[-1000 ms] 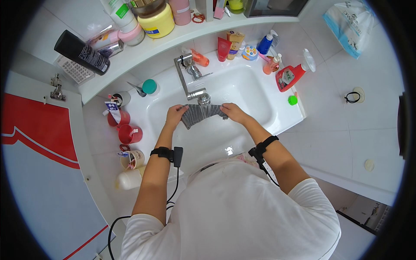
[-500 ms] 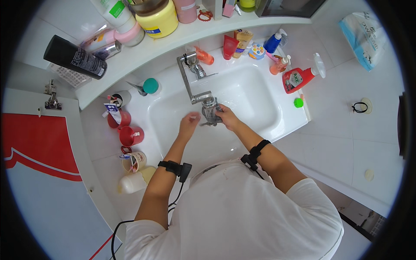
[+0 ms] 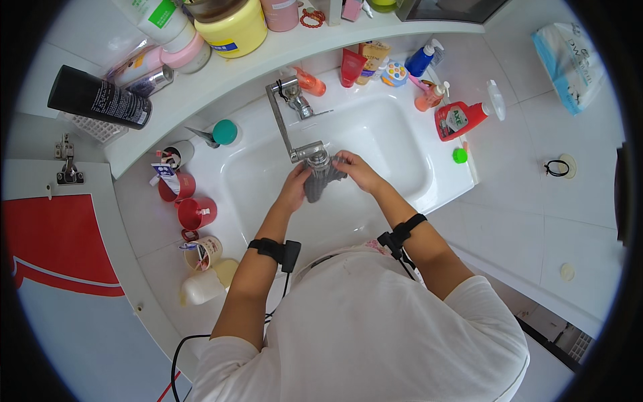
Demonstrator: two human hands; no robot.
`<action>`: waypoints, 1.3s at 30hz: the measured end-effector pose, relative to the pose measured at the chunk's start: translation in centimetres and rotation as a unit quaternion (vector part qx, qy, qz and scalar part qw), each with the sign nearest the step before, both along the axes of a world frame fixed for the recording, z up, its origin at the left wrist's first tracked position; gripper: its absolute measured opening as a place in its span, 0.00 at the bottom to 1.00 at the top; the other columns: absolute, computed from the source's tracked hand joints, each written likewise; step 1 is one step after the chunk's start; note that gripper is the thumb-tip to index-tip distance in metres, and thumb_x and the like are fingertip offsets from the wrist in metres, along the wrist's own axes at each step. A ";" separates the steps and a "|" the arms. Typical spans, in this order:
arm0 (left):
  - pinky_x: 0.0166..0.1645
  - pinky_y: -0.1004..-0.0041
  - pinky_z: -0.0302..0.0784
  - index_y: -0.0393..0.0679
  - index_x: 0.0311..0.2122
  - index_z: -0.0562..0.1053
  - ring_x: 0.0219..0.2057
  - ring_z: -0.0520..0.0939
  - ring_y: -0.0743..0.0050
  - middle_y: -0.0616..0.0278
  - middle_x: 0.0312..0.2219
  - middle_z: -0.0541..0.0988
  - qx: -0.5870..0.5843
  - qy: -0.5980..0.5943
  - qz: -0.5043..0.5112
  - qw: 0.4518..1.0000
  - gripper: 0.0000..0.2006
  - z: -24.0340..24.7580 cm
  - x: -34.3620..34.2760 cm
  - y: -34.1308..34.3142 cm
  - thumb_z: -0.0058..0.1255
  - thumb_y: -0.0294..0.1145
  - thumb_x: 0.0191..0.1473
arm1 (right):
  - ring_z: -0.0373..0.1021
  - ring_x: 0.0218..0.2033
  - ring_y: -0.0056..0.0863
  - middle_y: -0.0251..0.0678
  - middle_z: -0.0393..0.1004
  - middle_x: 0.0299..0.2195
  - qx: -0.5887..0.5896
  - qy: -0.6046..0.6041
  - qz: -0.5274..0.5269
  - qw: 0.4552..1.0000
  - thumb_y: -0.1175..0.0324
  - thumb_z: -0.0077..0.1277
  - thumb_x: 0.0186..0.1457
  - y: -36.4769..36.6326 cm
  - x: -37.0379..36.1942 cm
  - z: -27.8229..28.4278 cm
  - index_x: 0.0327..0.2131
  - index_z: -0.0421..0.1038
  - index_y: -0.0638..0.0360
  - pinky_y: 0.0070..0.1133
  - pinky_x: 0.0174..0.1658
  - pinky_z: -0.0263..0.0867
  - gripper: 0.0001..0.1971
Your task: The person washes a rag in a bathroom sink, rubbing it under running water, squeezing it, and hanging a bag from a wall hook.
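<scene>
"Much room in the white sink (image 3: 398, 161)?"
"Yep, bare basin L & R of me, out to the curved side walls. Tight up top tho: faucet (image 3: 309, 151) sits right above the work. Front rim's near my white shirt (image 3: 395, 321). Red cups (image 3: 198, 213) line the L edge, red spray bottle (image 3: 459, 120) on the far R corner."
"And the gray cloth (image 3: 317, 186)?"
"Bunched & creased, lower end hanging loose in the basin, just below the faucet."
"Where vs. your hands?"
"Btwn 'em. L hand (image 3: 293, 188) has fingers closed on its L side, R hand (image 3: 358, 173) grips its upper R end"
</scene>
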State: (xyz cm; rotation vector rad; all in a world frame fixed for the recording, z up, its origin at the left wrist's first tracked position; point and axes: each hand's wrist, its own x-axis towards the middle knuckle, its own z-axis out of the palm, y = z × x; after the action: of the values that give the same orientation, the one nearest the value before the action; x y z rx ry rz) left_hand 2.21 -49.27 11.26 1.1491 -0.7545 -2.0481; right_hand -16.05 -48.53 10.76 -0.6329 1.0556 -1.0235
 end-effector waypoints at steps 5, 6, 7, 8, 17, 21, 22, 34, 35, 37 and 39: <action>0.40 0.74 0.70 0.43 0.44 0.62 0.37 0.73 0.74 0.64 0.36 0.71 0.062 0.102 0.130 0.984 0.13 -1.1 -2.6 0.0 0.36 0.31 0.52 | 0.66 0.23 0.26 0.37 0.69 0.23 -0.095 0.237 -0.072 0.964 0.66 0.46 0.47 0.7 5.9 -0.4 0.34 0.64 0.59 0.19 0.26 0.60 0.11; 0.41 0.72 0.69 0.44 0.44 0.62 0.38 0.72 0.73 0.63 0.37 0.70 0.071 0.092 0.165 0.979 0.13 -2.4 -2.1 0.0 0.34 0.33 0.53 | 0.68 0.24 0.32 0.41 0.70 0.25 -0.182 0.346 -0.088 0.916 0.65 0.47 0.46 1.2 7.4 -0.1 0.34 0.65 0.59 0.22 0.26 0.62 0.11; 0.43 0.70 0.69 0.44 0.44 0.62 0.39 0.72 0.71 0.63 0.38 0.69 0.079 0.084 0.199 0.973 0.13 -2.6 -2.2 -0.2 0.32 0.35 0.55 | 0.68 0.24 0.32 0.41 0.70 0.25 -0.179 0.345 -0.090 0.917 0.65 0.47 0.46 0.8 7.1 0.6 0.34 0.65 0.59 0.22 0.26 0.62 0.11; 0.43 0.70 0.69 0.44 0.44 0.62 0.39 0.72 0.71 0.63 0.38 0.69 0.079 0.081 0.196 0.974 0.13 -2.7 -2.4 0.0 0.32 0.35 0.55 | 0.68 0.26 0.37 0.42 0.70 0.26 -0.132 0.371 -0.042 0.918 0.64 0.48 0.44 0.0 6.8 1.3 0.32 0.66 0.59 0.25 0.27 0.62 0.12; 0.44 0.67 0.66 0.43 0.44 0.61 0.41 0.69 0.67 0.63 0.40 0.68 0.100 0.206 0.062 0.971 0.16 -4.9 0.4 -0.9 0.28 0.39 0.55 | 0.68 0.33 0.43 0.48 0.70 0.30 0.030 0.468 -0.147 0.871 0.56 0.41 0.47 0.0 9.5 2.0 0.36 0.67 0.56 0.33 0.36 0.62 0.16; 0.47 0.68 0.64 0.44 0.46 0.60 0.43 0.68 0.69 0.62 0.42 0.67 0.108 0.261 0.064 0.957 0.16 -2.2 -3.6 0.3 0.29 0.40 0.55 | 0.66 0.31 0.45 0.44 0.69 0.25 -0.076 0.400 -0.053 0.912 0.61 0.50 0.41 -0.8 6.9 1.1 0.29 0.67 0.56 0.34 0.33 0.61 0.12; 0.47 0.67 0.64 0.44 0.46 0.60 0.43 0.68 0.69 0.62 0.42 0.66 0.181 0.109 0.169 0.963 0.16 -1.7 -4.5 0.9 0.30 0.39 0.55 | 0.66 0.31 0.45 0.44 0.69 0.25 -0.074 0.399 -0.054 0.912 0.61 0.50 0.41 -1.2 6.3 0.9 0.29 0.67 0.56 0.34 0.33 0.61 0.12; 0.49 0.68 0.63 0.46 0.45 0.63 0.43 0.68 0.69 0.62 0.41 0.68 0.113 0.140 0.149 0.972 0.18 -0.5 -4.3 1.4 0.28 0.44 0.55 | 0.66 0.26 0.47 0.44 0.70 0.28 -0.131 0.449 -0.073 0.881 0.67 0.54 0.29 -1.7 6.4 0.8 0.24 0.70 0.56 0.33 0.29 0.62 0.11; 0.49 0.69 0.63 0.46 0.46 0.62 0.44 0.68 0.70 0.63 0.42 0.68 0.108 0.117 0.139 0.977 0.17 0.0 -4.1 1.4 0.28 0.43 0.56 | 0.66 0.26 0.45 0.43 0.70 0.27 -0.126 0.456 -0.144 0.869 0.67 0.53 0.30 -1.7 6.9 0.7 0.24 0.70 0.56 0.32 0.29 0.62 0.11; 0.49 0.69 0.63 0.46 0.46 0.61 0.44 0.68 0.70 0.64 0.41 0.68 0.113 0.133 0.119 0.977 0.17 0.0 -3.0 0.6 0.29 0.43 0.56 | 0.67 0.27 0.40 0.39 0.71 0.24 -0.161 0.481 -0.274 0.817 0.65 0.54 0.30 -0.6 8.9 -1.5 0.25 0.70 0.54 0.31 0.29 0.62 0.13; 0.49 0.69 0.63 0.46 0.46 0.61 0.44 0.68 0.70 0.65 0.41 0.68 0.031 0.434 -0.057 0.898 0.17 -0.6 -0.5 -0.9 0.30 0.43 0.55 | 0.67 0.31 0.40 0.42 0.70 0.28 -0.160 0.493 -0.150 0.842 0.62 0.49 0.36 0.5 10.2 -2.7 0.30 0.68 0.54 0.32 0.33 0.62 0.14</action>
State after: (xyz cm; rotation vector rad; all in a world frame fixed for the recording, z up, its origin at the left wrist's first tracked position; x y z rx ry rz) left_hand 1.74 -50.19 10.67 0.1248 -0.2993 -2.3741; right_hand -5.89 -48.02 8.05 -1.3846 1.9470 -1.1684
